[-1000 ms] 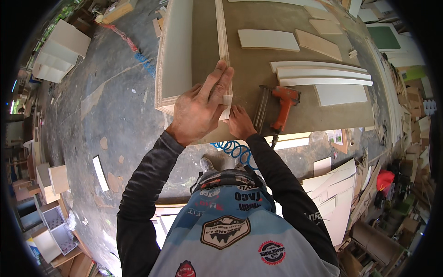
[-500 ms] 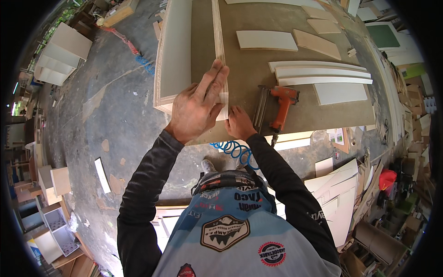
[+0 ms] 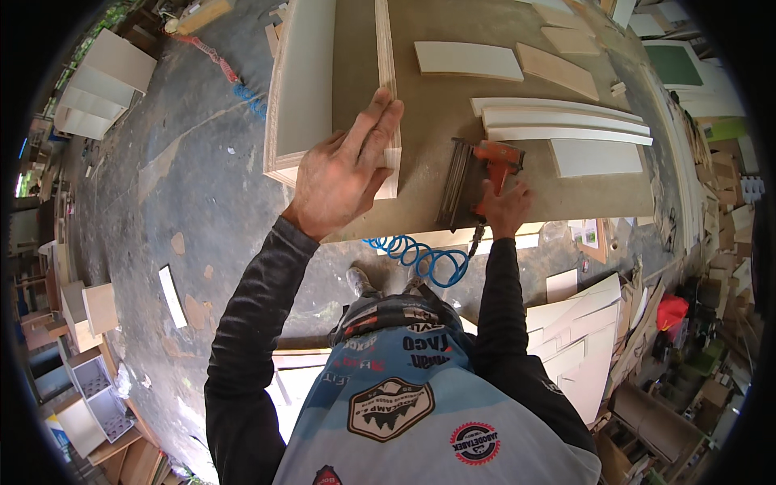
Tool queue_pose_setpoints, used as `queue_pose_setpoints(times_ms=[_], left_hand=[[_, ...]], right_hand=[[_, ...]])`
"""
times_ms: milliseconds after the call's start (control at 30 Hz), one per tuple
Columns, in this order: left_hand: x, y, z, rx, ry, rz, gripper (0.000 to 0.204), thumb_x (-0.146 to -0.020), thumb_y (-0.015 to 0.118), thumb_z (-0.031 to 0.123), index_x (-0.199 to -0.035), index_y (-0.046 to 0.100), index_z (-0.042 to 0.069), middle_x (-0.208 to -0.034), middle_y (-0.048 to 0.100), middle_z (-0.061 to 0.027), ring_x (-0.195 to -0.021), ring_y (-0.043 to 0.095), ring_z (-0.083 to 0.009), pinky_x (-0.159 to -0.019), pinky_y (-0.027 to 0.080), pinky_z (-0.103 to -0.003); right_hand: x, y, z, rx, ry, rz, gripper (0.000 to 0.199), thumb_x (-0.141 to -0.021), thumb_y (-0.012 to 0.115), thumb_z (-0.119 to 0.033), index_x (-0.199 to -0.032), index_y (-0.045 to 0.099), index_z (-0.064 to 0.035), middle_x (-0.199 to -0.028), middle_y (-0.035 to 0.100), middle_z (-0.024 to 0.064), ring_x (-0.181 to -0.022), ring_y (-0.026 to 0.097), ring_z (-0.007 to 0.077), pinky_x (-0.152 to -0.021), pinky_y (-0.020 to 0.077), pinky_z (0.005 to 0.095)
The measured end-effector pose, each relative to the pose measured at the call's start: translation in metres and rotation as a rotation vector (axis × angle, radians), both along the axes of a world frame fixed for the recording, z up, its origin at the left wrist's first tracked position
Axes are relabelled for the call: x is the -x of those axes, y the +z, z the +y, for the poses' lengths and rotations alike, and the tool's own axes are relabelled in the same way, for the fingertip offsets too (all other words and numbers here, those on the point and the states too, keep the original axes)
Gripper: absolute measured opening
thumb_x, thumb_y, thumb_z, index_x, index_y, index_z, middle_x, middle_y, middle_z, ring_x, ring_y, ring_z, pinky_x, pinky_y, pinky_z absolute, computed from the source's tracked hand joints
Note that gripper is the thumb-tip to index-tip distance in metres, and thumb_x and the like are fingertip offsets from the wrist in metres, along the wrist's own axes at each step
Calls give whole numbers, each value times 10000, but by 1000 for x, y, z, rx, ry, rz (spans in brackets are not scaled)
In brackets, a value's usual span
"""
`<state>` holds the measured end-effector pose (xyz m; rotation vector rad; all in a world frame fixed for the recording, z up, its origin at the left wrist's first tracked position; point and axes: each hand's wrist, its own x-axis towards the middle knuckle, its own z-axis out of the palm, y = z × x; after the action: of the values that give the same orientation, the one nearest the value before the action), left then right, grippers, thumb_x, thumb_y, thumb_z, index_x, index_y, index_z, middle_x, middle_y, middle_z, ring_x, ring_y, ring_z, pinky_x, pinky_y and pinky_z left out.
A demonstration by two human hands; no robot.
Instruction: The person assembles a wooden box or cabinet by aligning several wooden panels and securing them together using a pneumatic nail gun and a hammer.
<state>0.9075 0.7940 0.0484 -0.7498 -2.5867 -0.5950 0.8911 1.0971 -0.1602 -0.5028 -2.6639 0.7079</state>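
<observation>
My left hand (image 3: 343,174) rests at the near corner of an open wooden box frame (image 3: 276,121) with white inner faces. Its first fingers stretch along the right panel's edge, and the thumb is bent by the short end panel, so the hand grips that corner. To the right, an orange nail gun (image 3: 499,155) with a dark magazine lies on the brown board worktop (image 3: 404,222). My right hand (image 3: 508,212) is round its handle, fingers on both sides; the palm side is hidden. A blue coiled air hose (image 3: 416,260) hangs from the handle's end below the worktop's near edge.
White strips (image 3: 566,121) and a white panel (image 3: 598,158) lie right of the nail gun. Farther back are a white board (image 3: 469,61) and a bare wood piece (image 3: 558,71). Offcut sheets (image 3: 578,339) lean at the lower right. A white cabinet (image 3: 109,85) stands far left.
My right hand has left the box frame's end panel and moved right onto the nail gun's handle. My left hand stays on the frame's corner. The view has shifted slightly.
</observation>
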Motion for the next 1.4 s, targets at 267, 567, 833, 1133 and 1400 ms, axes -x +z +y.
queue_pose_setpoints(times_ms=[267,567,833,1133,1400], left_hand=[[3,-1,-1,-28,1,1,909,-629,838,48,-1467,486,71,-1495,490,-95,-1244,584,-322,-997,538,-394],[3,2,-3,12,-5,60,920,-641,822,52,-1488,463,89,-1516,461,-88,-1157,626,-316,-957,553,-392],[2,4,-4,21,7,70,910,-634,832,59,-1475,487,90,-1508,476,-85,-1241,583,-316,-999,531,-395],[0,4,-2,31,38,67,930,-609,851,63,-1468,496,87,-1501,486,-67,-1267,563,-308,-1029,517,-399],[1,5,1,13,28,51,934,-604,852,51,-1465,492,77,-1489,490,-78,-1228,596,-308,-984,562,-389]], right_hand=[[20,-28,33,455,215,-433,550,-700,774,-211,-1133,566,57,-935,708,190,-721,695,313,-652,564,420],[-25,2,17,1641,308,-432,546,-779,570,-56,-1307,482,52,-907,700,185,-649,655,218,-617,576,346],[-35,-16,2,1938,390,-749,567,-885,490,-218,-1387,453,44,-730,603,82,-554,539,164,-652,552,371],[-47,-15,-10,1903,387,-789,523,-888,509,-197,-1353,482,41,-729,575,58,-551,520,140,-644,540,343],[-49,-10,-12,1874,388,-794,514,-897,503,-194,-1345,487,57,-725,566,53,-550,519,133,-648,543,345]])
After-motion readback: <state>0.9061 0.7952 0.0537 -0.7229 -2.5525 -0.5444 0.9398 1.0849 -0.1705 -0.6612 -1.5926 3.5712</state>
